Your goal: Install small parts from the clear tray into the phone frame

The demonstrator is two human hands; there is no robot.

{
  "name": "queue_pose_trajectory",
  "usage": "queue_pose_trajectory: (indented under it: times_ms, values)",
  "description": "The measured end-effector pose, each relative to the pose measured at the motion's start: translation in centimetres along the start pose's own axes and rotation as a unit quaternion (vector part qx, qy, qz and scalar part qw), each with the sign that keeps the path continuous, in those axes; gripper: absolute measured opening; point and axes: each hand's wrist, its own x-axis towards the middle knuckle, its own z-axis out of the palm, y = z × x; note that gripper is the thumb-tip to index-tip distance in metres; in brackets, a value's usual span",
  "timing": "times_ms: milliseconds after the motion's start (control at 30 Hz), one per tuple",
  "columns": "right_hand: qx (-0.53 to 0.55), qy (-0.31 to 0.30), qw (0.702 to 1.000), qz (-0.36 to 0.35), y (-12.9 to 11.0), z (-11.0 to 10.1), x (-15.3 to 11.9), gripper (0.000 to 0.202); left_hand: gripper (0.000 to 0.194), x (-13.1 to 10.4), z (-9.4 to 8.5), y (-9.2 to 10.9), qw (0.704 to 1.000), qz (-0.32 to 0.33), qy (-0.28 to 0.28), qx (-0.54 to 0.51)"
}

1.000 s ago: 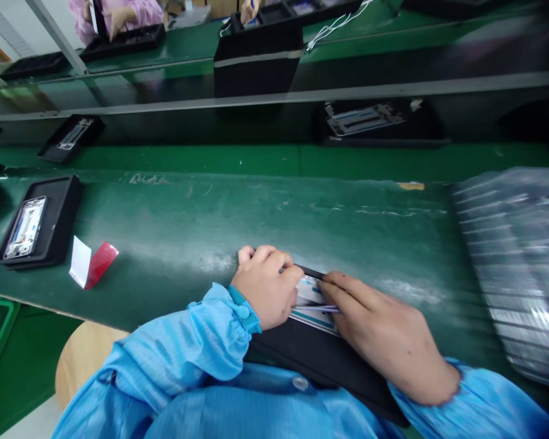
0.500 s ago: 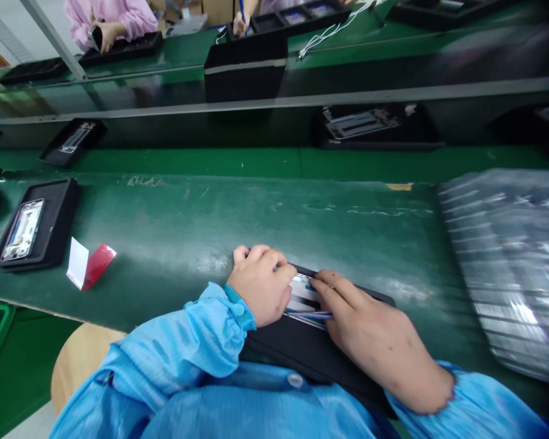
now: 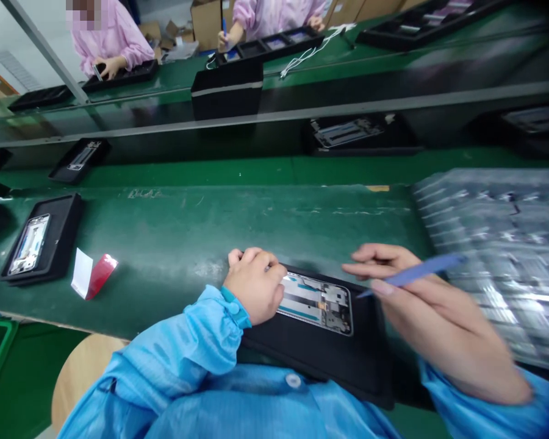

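A phone frame [image 3: 318,302] with its inner parts exposed lies in a black tray [image 3: 370,366] close to my body. My left hand [image 3: 256,283] rests over the left end of the phone frame, its fingers curled down on it; what lies under the fingertips is hidden. To the right of the frame, my right hand [image 3: 434,311] is raised, slightly blurred, with a blue pen-like tool [image 3: 423,271] between thumb and fingers. The tool's thin tip points left, close to the phone frame's right end.
Clear plastic trays [image 3: 498,262] are stacked at the right. Another black tray [image 3: 64,244] with a phone frame stands at the left, beside a red and white folded sheet [image 3: 91,274]. Beyond the divider, people in pink [image 3: 123,36] work at a bench.
My right hand has moved right, off the phone frame, and the blue tool now shows clearly in it. More of the frame is uncovered. My left hand has stayed nearly in place.
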Motion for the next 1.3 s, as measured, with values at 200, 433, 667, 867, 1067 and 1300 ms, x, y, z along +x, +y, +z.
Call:
queue_pose_trajectory:
  times_ms: [200,433,667,867,1067,1300]
  values:
    - [0.009,-0.021,1.000,-0.006,0.7,3.8,-0.6,0.019,0.018,0.0,0.0,-0.1,1.000,0.005,0.001,0.001]
    - [0.000,-0.017,1.000,-0.022,0.9,4.8,-1.0,0.015,0.017,0.0,0.1,0.1,1.000,-0.008,0.003,0.004]
    - [-0.045,0.001,0.995,-0.088,0.5,5.2,-0.9,0.011,0.016,-0.1,0.3,0.0,1.000,0.001,0.017,0.000]
    - [-0.111,0.035,0.985,-0.128,0.0,5.8,-1.2,0.008,0.013,-0.2,0.4,-0.1,0.999,0.009,0.034,-0.010]
    - [-0.058,0.017,0.995,-0.084,0.1,5.3,-1.0,0.009,0.014,-0.2,0.4,-0.1,0.999,0.006,0.032,-0.015]
    - [-0.037,0.006,0.997,-0.067,0.1,5.3,-1.0,0.013,0.016,-0.3,0.4,-0.1,0.999,0.006,0.036,-0.016]
